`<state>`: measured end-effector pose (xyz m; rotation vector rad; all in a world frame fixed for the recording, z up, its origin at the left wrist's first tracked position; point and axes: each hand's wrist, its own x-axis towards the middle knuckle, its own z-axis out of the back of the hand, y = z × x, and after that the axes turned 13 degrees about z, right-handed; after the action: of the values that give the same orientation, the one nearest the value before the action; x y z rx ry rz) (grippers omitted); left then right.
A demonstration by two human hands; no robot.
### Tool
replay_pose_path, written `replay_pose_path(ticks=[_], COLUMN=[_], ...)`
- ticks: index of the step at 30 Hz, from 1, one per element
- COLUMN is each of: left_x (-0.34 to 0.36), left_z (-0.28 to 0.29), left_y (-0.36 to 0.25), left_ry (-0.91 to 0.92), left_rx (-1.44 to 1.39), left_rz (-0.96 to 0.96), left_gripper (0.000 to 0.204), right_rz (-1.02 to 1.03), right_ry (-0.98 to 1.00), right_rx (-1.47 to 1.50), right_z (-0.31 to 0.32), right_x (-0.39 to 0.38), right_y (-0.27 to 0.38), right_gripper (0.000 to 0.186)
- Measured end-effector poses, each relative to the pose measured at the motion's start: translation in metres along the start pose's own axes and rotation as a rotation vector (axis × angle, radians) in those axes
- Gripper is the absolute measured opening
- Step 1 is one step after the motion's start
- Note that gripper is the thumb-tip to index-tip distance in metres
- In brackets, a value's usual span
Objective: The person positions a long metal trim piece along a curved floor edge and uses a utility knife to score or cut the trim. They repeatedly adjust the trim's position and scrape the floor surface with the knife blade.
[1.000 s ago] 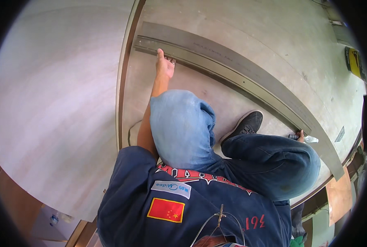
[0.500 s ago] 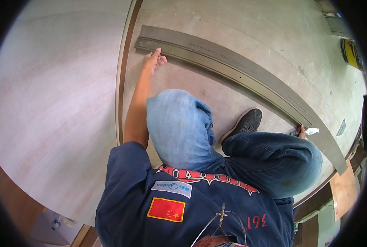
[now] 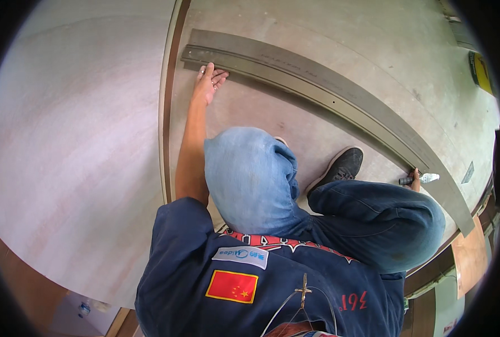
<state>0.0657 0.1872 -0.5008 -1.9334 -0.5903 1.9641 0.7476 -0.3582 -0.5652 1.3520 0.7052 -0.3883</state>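
Observation:
A long grey-brown channel profile lies along a wider flat grey strip, crossing from upper left to lower right in front of my knees. My left hand is at the profile's left end, its fingers apart and the uppermost fingertip against the near edge. Beyond my right knee, my right hand is closed at the profile's right end. It holds a small bottle-like thing with a clear, whitish end and a dark end; its exact kind is unclear. My knee hides part of that hand.
I squat on a pale, dusty board surface; my dark shoe stands near the profile. A brown edge strip runs along the left, beside a large pale panel. A black-and-yellow bucket stands far right. A small grey plate lies beyond the strip.
The left end of the profile and strip sits slightly higher in the picture. My left hand has shifted a little along the edge. My right hand and the bottle-like thing show more fully.

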Motion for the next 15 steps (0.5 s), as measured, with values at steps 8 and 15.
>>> replay_pose_path(ticks=[8,15], left_x=[0.005,0.006], left_z=[0.005,0.005], left_y=[-0.004,-0.009], left_ry=[-0.052,-0.04], left_rx=[0.093,0.101], left_rz=[-0.018,0.022], left_gripper=[0.029,0.031], right_rz=[-0.063,-0.038], right_ry=[-0.022,-0.007], right_rx=[-0.016,-0.004], right_z=[0.007,0.014], right_x=[0.015,0.017], right_y=[-0.012,-0.011], right_gripper=[0.025,0.022])
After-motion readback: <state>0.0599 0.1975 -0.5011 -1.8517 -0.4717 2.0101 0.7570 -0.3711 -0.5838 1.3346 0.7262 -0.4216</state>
